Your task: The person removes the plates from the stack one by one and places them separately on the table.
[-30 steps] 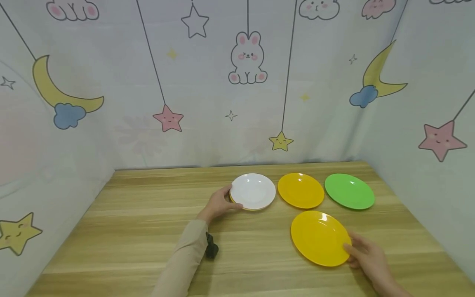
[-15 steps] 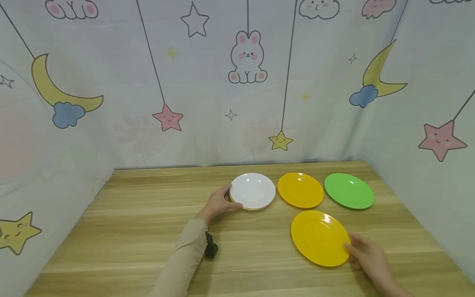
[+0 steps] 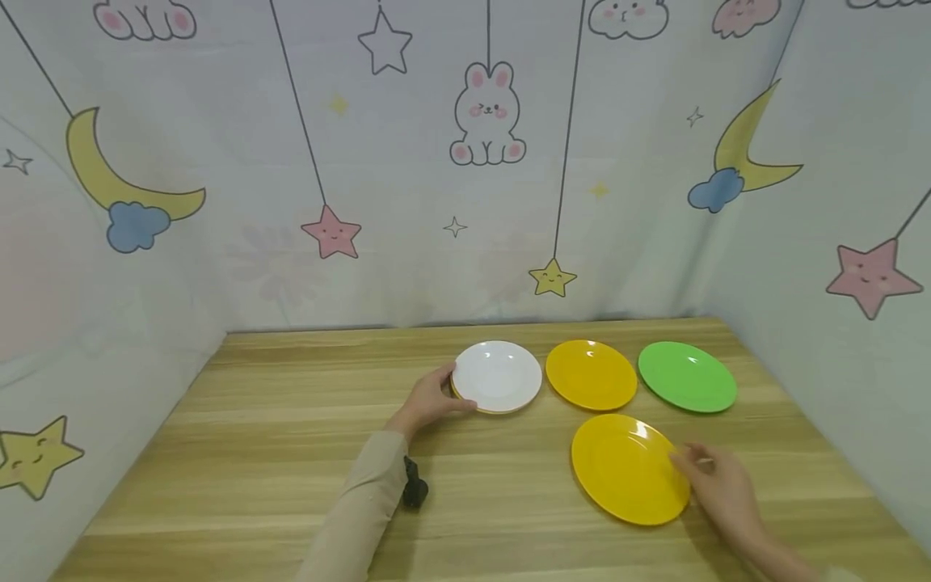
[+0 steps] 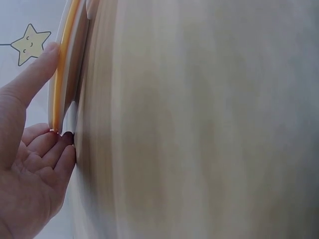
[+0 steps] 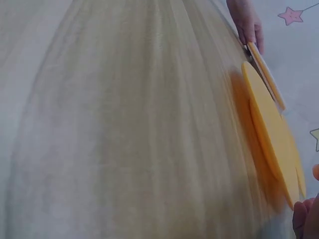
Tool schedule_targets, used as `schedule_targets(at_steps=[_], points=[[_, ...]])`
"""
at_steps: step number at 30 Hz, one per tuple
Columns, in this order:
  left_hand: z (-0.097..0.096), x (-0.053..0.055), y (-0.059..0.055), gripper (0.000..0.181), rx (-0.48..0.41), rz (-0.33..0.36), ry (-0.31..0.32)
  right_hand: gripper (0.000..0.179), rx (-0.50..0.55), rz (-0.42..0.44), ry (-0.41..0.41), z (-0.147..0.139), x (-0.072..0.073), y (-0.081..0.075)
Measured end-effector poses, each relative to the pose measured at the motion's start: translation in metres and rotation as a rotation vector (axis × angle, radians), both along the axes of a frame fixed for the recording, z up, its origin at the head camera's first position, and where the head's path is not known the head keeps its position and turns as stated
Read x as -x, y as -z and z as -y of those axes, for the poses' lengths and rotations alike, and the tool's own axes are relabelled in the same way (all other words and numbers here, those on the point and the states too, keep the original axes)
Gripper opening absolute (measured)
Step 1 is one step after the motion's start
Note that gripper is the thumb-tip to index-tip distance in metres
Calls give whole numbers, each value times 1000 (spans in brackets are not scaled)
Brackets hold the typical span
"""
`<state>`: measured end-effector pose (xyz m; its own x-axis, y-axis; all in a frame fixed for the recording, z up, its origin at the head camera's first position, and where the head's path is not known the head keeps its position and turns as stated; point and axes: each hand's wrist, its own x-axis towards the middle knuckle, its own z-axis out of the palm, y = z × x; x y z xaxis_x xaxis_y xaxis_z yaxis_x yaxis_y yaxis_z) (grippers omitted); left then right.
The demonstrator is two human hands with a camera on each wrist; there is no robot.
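Observation:
A white plate (image 3: 498, 376) lies at the back of the table, over an orange-yellow plate (image 4: 62, 74) whose edge shows in the left wrist view. My left hand (image 3: 429, 402) holds the left side of this stack, thumb at the rim and fingertips under the edge. Nearer to me is a yellow plate (image 3: 629, 469), set in front of the back row. Right at its right edge is my right hand (image 3: 723, 489), thumb and fingers spread apart, the thumb overlapping the rim in the head view. Its fingertips appear beside the plate's edge in the right wrist view.
An orange-yellow plate (image 3: 591, 374) and a green plate (image 3: 687, 377) complete the back row to the right of the white one. Behind the wooden table (image 3: 291, 453) and along both sides hangs a printed white curtain (image 3: 407, 275). A small black device (image 3: 414, 485) sits at my left wrist.
My right hand has let go of the yellow plate, its fingers lifting and parting at the rim. The left hand and all the plates stay where they were.

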<state>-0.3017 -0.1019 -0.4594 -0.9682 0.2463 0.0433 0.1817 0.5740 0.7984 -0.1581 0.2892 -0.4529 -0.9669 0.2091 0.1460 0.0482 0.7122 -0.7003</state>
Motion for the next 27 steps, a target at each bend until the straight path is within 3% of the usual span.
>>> schedule_targets(at_steps=[7, 15, 20, 27], points=[[0, 1, 1, 90, 4, -2, -1, 49, 35, 21, -122, 18, 27, -15], [0, 2, 0, 90, 11, -11, 8, 60, 119, 195, -353, 48, 60, -35], [0, 2, -3, 88, 4, -10, -2, 60, 171, 241, -397, 68, 82, -45], [2, 1, -2, 89, -7, 7, 2, 56, 279, 305, -436, 96, 102, -37]])
